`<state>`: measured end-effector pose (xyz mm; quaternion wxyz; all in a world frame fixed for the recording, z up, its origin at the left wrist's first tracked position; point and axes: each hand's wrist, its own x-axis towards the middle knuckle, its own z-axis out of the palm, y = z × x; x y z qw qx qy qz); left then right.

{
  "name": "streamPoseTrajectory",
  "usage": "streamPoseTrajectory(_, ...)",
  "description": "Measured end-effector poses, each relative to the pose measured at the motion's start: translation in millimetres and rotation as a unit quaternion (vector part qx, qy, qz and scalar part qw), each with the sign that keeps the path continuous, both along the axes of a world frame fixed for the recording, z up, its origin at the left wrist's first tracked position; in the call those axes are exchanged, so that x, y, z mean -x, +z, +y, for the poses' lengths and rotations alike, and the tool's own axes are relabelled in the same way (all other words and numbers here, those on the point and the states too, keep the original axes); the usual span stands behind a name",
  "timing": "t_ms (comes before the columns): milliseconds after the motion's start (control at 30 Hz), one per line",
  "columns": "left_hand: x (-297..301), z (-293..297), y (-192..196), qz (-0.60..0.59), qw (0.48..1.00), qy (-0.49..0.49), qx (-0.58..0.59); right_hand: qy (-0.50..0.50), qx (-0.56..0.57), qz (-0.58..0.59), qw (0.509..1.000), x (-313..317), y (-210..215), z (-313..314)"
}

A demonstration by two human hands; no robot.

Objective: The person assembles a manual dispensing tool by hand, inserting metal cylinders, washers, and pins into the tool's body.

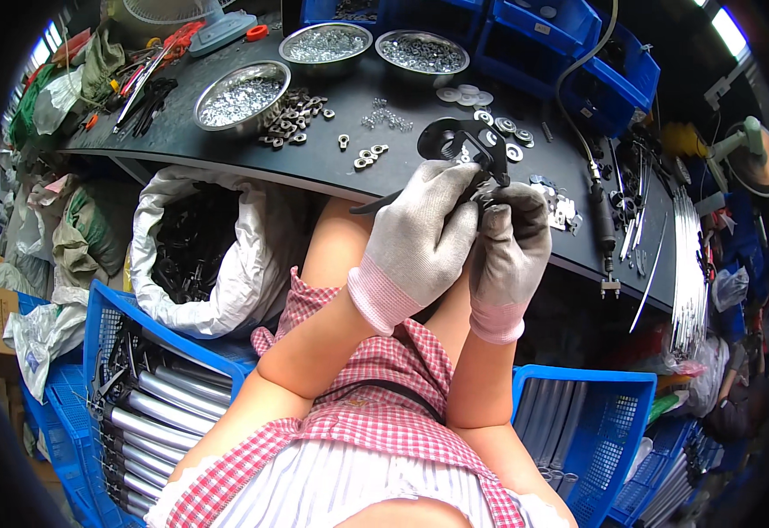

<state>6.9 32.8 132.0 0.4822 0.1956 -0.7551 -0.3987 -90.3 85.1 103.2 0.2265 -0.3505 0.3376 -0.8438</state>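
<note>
- The black plastic part with a curved arm [499,165] is held up at the near edge of the dark table [349,97]; it looks partly put together, though gloves hide its lower side.
- The left hand [428,229], in a grey-white knit glove, has its fingers clasped around the part.
- The fingers of the right hand [516,251], gloved alike, are drawn together against it; I cannot tell whether they pinch a small piece.
- Close by lie white round washers [466,95] and flat silvery metal plates [563,207], loose and unfitted.
- Further left, a heap of small metal eye-shaped fittings [296,114] and shiny steel bowls [212,126] of small hardware suggest much remains.
- Below the table, a white woven sack [239,290] contains many black parts.
- In the left blue plastic crate [103,308], silver tubes [164,409] lie beside black pieces, perhaps finished work; I cannot confirm that.
</note>
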Motion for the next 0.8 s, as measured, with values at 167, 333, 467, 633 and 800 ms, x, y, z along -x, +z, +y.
streamPoseTrajectory(167,8,-3,0,-0.034,0.999,0.03,0.014,-0.001,-0.01,-0.095,0.995,1,0,-8)
streamPoseTrajectory(333,13,-4,-6,-0.028,0.998,0.042,0.04,-0.024,-0.003,-0.089,0.996,1,-7,-9)
streamPoseTrajectory(467,20,-5,-7,-0.051,0.996,0.048,0.056,-0.086,0.004,-0.057,0.995,3,-10,-13)
streamPoseTrajectory(633,34,-9,-8,-0.049,0.996,0.023,0.077,0.04,-0.01,-0.146,0.988,28,-8,-3)
streamPoseTrajectory(800,27,-16,-8,-0.11,0.994,-0.005,0.016,0.142,-0.211,-0.018,0.967,54,14,25)
